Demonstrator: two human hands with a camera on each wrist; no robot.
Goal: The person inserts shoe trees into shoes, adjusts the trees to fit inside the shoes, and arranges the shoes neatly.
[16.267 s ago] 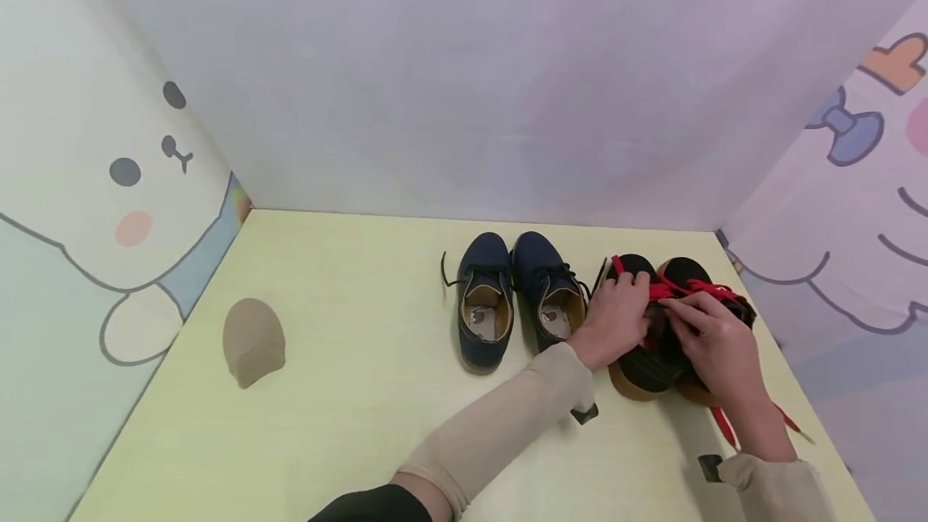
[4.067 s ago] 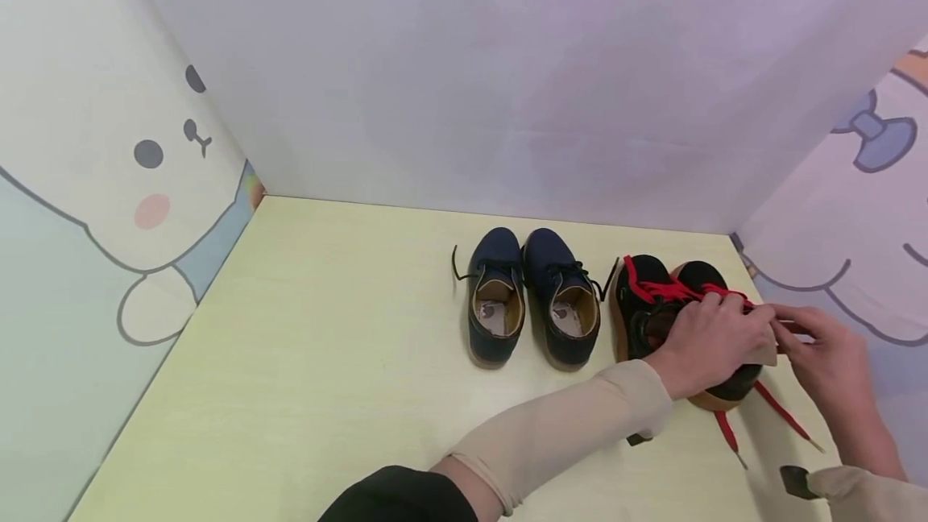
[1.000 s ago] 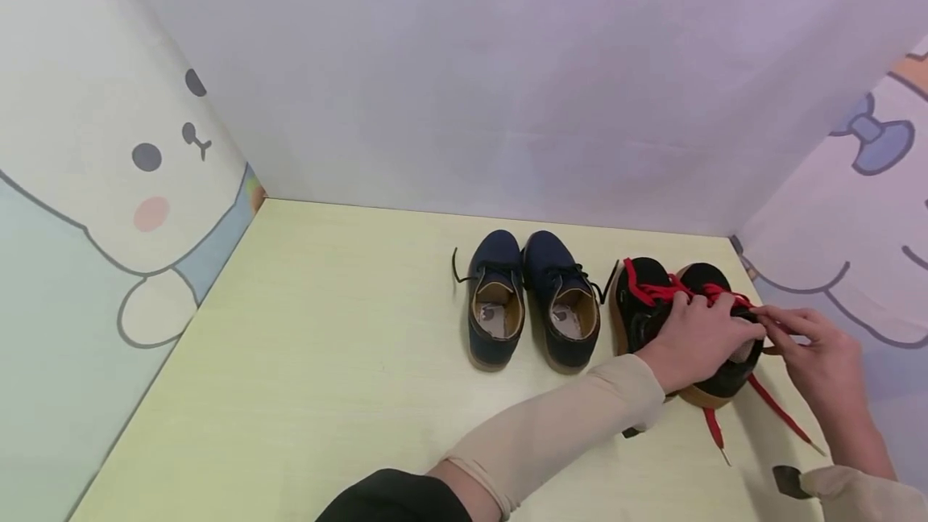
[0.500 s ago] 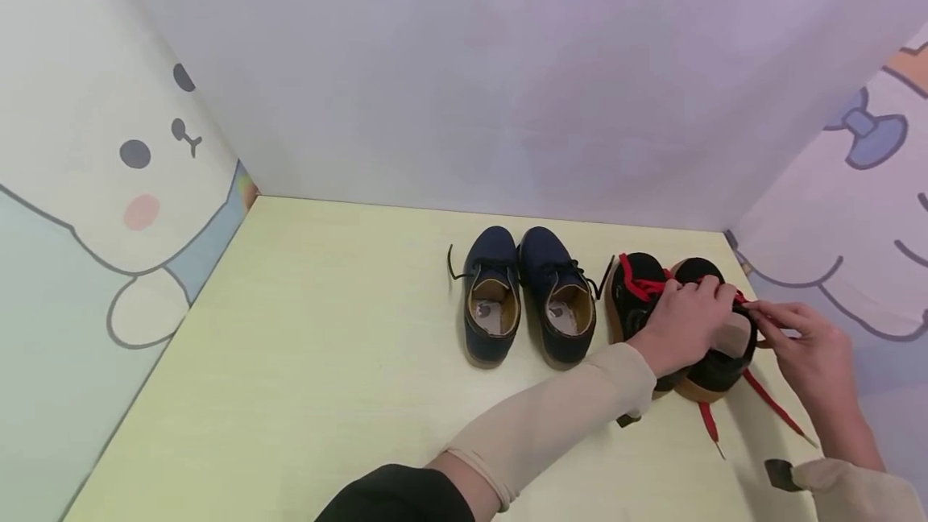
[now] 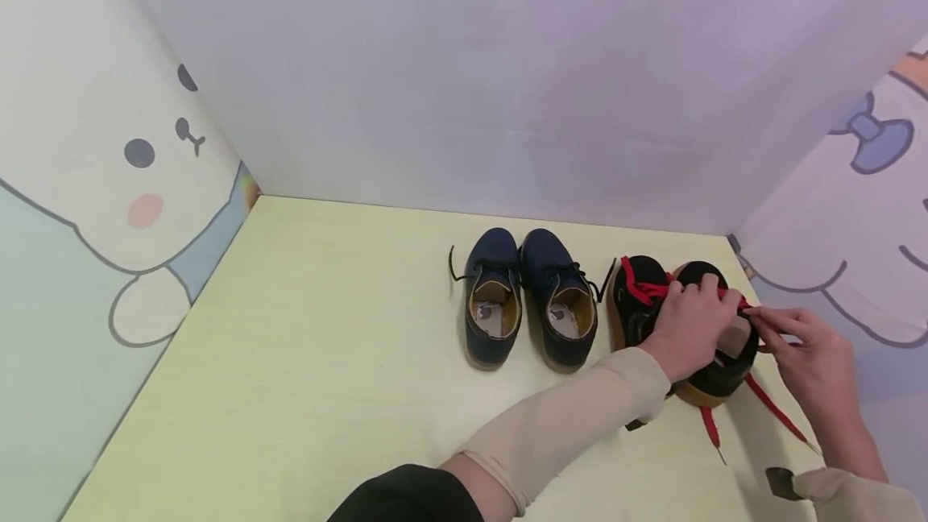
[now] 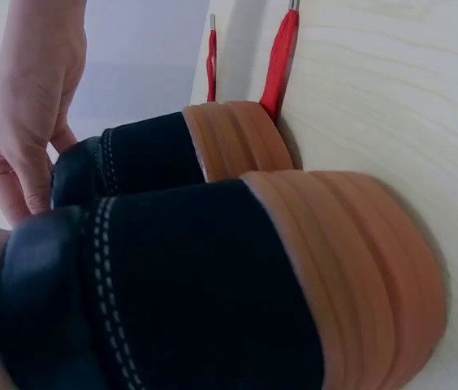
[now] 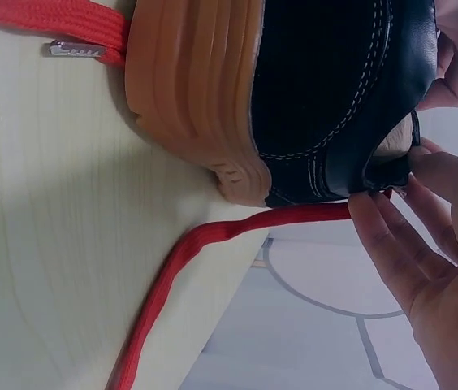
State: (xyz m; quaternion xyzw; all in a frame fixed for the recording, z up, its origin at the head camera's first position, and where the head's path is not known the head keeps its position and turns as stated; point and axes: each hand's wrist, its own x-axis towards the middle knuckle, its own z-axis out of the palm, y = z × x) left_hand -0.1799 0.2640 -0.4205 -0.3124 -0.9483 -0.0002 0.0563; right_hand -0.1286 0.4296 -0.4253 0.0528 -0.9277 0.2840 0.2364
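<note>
Two black shoes with red laces and tan soles stand side by side at the table's right. Over the upper of the right-hand black shoe (image 5: 725, 381), my left hand (image 5: 692, 321) has its fingers curled onto the tongue and lace area. My right hand (image 5: 812, 349) pinches the right edge of that shoe's opening, thumb inside and fingers outside in the right wrist view. A beige insert (image 5: 735, 337) shows within the opening. The left-hand black shoe (image 5: 634, 321) is partly hidden by my left arm. A red lace (image 7: 221, 231) trails down from the side being pinched.
A pair of navy shoes, one (image 5: 493, 304) beside the other (image 5: 558, 304), stands just left of the black pair, dark laces loose. Behind the pale wooden table (image 5: 326, 345) rises a pale backdrop (image 5: 464, 87); printed side panels flank it.
The beige insert lay at the table's left 16.3 s ago; it is now in the right-hand black shoe. My left hand has drawn slightly back, uncovering the insert; my right hand keeps pinching the edge.
</note>
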